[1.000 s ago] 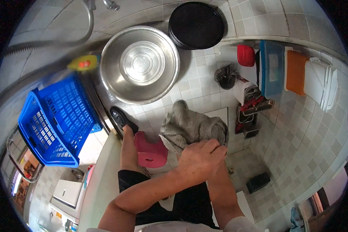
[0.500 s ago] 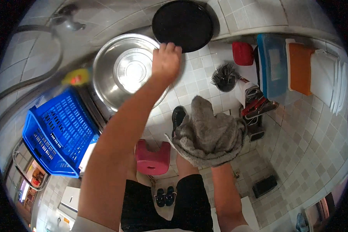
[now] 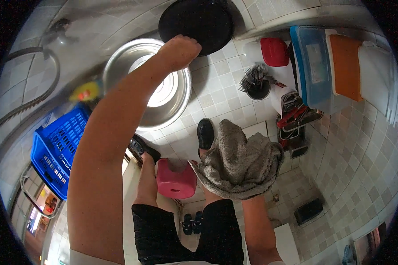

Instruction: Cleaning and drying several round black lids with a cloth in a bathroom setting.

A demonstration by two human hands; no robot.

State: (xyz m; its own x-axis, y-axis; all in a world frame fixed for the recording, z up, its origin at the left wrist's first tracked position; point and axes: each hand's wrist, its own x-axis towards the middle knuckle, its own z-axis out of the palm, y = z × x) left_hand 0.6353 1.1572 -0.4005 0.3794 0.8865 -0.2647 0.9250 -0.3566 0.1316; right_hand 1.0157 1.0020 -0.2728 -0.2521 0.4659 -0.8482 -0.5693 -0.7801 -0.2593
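Note:
My left hand (image 3: 180,52) reaches across to the far side, its fingers curled at the near edge of a black round tray (image 3: 197,22) that stands close to the tiled wall. Under that forearm sits a wide steel basin (image 3: 179,108) with a smaller, brightly lit round bowl (image 3: 169,92) inside it. A grey towel (image 3: 241,163) is bunched over my right hand and held up in front of my right leg. The towel hides that hand's fingers; only the wrist and forearm show below it.
To the left is a blue plastic basket (image 3: 57,145). A pink stool (image 3: 177,181) stands between my legs. On the right are a dark holder of forks (image 3: 257,88), a red container (image 3: 275,51), a blue-edged box (image 3: 314,66) and an orange board (image 3: 346,66).
My left hand has moved up and left along with the black tray. The left forearm now crosses over the basin. The towel stays on my right hand, almost unmoved.

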